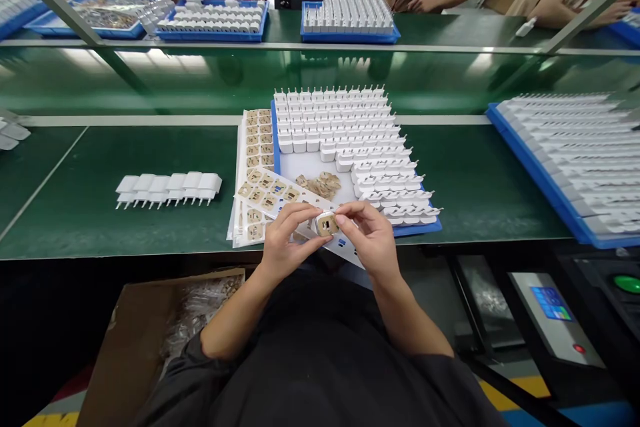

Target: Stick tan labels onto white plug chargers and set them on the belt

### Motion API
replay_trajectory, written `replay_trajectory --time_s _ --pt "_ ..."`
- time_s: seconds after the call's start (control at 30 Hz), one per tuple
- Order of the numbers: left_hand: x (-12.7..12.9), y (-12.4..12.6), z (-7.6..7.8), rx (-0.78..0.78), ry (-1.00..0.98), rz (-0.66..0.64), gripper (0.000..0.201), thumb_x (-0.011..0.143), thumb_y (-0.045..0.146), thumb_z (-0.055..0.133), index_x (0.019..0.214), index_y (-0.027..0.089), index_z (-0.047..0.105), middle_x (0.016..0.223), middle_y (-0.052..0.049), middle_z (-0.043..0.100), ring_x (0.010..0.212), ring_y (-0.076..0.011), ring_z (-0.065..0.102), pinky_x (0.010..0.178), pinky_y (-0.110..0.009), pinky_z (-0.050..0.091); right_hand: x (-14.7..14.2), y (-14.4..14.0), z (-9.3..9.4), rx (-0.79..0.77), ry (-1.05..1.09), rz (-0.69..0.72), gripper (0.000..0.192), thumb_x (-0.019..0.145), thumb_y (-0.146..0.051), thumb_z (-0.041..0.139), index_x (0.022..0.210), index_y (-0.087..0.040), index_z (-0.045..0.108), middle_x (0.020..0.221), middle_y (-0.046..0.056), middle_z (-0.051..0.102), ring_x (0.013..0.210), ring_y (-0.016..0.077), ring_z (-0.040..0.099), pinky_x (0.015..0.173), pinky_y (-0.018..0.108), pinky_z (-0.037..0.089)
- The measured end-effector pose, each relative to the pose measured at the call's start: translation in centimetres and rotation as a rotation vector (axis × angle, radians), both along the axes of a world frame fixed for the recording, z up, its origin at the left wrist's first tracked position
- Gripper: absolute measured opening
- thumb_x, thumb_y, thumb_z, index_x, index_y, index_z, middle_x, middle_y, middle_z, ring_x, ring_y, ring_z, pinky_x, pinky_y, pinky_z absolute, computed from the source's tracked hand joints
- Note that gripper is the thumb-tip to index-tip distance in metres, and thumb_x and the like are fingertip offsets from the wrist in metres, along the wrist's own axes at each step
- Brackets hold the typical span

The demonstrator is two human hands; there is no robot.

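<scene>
Landmark: centre tray (280, 147), on the bench. Label sheets (255, 167) touch its left edge; plug row (169, 188) farther left; second tray (550, 187) well right; box (145, 340), apparently holding bags, below-left.

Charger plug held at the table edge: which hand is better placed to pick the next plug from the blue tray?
Probably the right hand: it sits beside the blue tray and its plug rows. The left hand lies over the label sheets.
</scene>
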State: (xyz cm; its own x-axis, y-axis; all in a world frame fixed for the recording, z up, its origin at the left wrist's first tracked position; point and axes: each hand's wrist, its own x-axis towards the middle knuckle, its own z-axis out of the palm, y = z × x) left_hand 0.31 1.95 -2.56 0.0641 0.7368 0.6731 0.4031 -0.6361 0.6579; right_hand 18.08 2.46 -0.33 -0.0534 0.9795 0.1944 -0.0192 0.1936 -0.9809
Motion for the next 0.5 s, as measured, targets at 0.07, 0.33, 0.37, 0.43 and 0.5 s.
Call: replay_trajectory --time_s 0.07,0.33,0.37,0.43,0.5 --pt "0.03 -0.04 0.08 -0.002 0.003 0.006 0.045 0.076 0.03 0.087 0.118 0.025 0.068 0.106 -0.005 0.072 0.1 -0.0211 0.07 0.088 -0.033 0.059 -0.19 -0.03 0.04 -0.006 0.0 -0.008 0.009 0.09 -0.033 0.071 0.093 -0.024 0.072 0.089 0.002 0.073 0.086 0.019 0.068 0.083 0.034 0.056" --pt "0.0 -0.2 0.1 -0.03 0.004 0.025 0.042 0.078 0.034 0.086 0.116 0.025 0.069 0.105 -0.005 0.073 0.1 -0.022 0.071 0.088 -0.035 0.059 -0.16 -0.22 0.04 0.002 -0.003 -0.022 0.006 0.091 -0.03 0.071 0.093 -0.024 0.072 0.091 0.002 0.073 0.087 0.0181 0.069 0.084 0.032 0.056" --pt "0.03 -0.2 0.12 -0.032 0.0 0.023 0.043 0.077 0.034 0.086 0.116 0.025 0.069 0.105 -0.005 0.073 0.099 -0.0217 0.071 0.087 -0.034 0.059 -0.17 -0.23 0.04 0.002 -0.003 -0.023 0.005 0.091 -0.029 0.071 0.093 -0.024 0.072 0.09 0.002 0.073 0.087 0.018 0.069 0.084 0.032 0.056" --pt "0.06 -0.19 0.17 -0.029 -0.002 0.019 0.043 0.077 0.032 0.087 0.116 0.025 0.069 0.105 -0.005 0.073 0.099 -0.0211 0.07 0.087 -0.033 0.059 -0.23 -0.24 0.05 0.003 -0.005 -0.026 0.005 0.091 -0.029 0.071 0.093 -0.024 0.072 0.09 0.001 0.073 0.086 0.0179 0.069 0.083 0.032 0.056" --pt "0.06 -0.18 0.21 -0.022 0.003 0.019 0.043 0.077 0.032 0.087 0.116 0.024 0.069 0.105 -0.005 0.073 0.099 -0.0209 0.07 0.086 -0.033 0.059 -0.29 -0.26 0.06 0.007 -0.012 -0.031 0.005 0.091 -0.029 0.071 0.093 -0.024 0.072 0.09 0.002 0.073 0.087 0.0181 0.069 0.083 0.032 0.057"
